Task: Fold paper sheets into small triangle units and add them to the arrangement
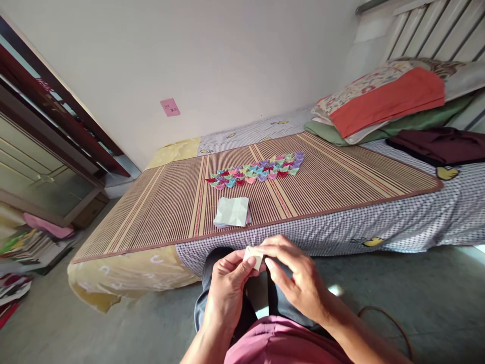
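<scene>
A small piece of folded white paper (253, 257) is pinched between the thumb and fingers of my left hand (232, 275). My right hand (293, 270) comes in from the other side, its fingertips at the paper's upper right edge and its thumb bent close by. Both hands are above my lap, just in front of the bed's edge. Beyond them a stack of square paper sheets (232, 211), pale green on top with crease lines, lies on the striped mat (162, 212). Several rows of colourful folded paper pieces (257, 171) stand behind the stack.
Folded bedding with a red-orange cloth (390, 101) is piled at the right, beside a dark maroon cloth (435, 144). A checked sheet (326, 235) hangs over the bed's front. A pink note (170, 107) is on the wall. Stacked books or papers (30, 247) are at the left.
</scene>
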`<move>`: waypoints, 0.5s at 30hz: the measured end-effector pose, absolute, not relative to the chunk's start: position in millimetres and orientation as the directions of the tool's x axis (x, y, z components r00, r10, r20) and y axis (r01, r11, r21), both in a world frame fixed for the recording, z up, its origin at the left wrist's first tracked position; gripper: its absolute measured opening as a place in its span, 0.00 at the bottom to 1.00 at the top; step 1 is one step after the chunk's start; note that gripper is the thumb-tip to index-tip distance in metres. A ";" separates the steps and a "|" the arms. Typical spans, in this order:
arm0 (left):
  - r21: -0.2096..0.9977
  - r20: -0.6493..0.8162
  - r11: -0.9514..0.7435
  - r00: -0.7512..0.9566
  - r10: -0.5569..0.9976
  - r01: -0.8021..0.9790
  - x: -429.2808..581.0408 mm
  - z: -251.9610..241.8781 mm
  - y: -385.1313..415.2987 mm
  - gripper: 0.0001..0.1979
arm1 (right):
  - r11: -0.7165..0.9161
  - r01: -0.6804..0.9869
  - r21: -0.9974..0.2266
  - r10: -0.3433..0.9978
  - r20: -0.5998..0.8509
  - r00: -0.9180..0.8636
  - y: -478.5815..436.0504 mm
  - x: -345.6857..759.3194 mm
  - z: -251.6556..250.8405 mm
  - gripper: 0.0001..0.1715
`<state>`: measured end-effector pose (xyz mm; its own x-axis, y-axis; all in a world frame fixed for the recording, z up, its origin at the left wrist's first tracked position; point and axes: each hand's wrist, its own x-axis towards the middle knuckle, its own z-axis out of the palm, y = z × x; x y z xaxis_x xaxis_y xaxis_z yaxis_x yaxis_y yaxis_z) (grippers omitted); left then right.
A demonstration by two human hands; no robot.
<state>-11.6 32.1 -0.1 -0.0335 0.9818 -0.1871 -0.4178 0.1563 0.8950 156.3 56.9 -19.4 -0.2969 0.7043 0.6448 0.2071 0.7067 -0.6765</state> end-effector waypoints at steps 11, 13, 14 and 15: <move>0.945 -0.078 0.033 -0.127 0.989 -0.325 1.3 -3.9 26.6 0.24 | 0.465 0.113 -0.878 0.866 0.425 -0.265 61.5 151.9 -13.1 0.11; 0.955 -0.067 0.024 -0.137 0.988 -0.294 2.8 -3.9 25.9 0.26 | 0.461 0.111 -0.881 0.870 0.424 -0.250 62.1 151.9 -12.0 0.12; 0.960 -0.073 0.036 -0.125 0.989 -0.279 2.7 -4.1 25.7 0.25 | 0.443 0.096 -0.892 0.880 0.411 -0.238 62.3 152.0 -11.2 0.13; 0.965 -0.083 0.055 -0.098 0.992 -0.256 2.1 -4.5 25.5 0.22 | 0.410 0.063 -0.910 0.894 0.387 -0.228 62.5 152.2 -10.3 0.14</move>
<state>2.1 25.5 -4.5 -0.0984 0.9917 -0.0825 -0.2565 0.0549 0.9650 152.2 62.5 -10.3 -0.2279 0.8937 0.3865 0.0633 0.4097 -0.9100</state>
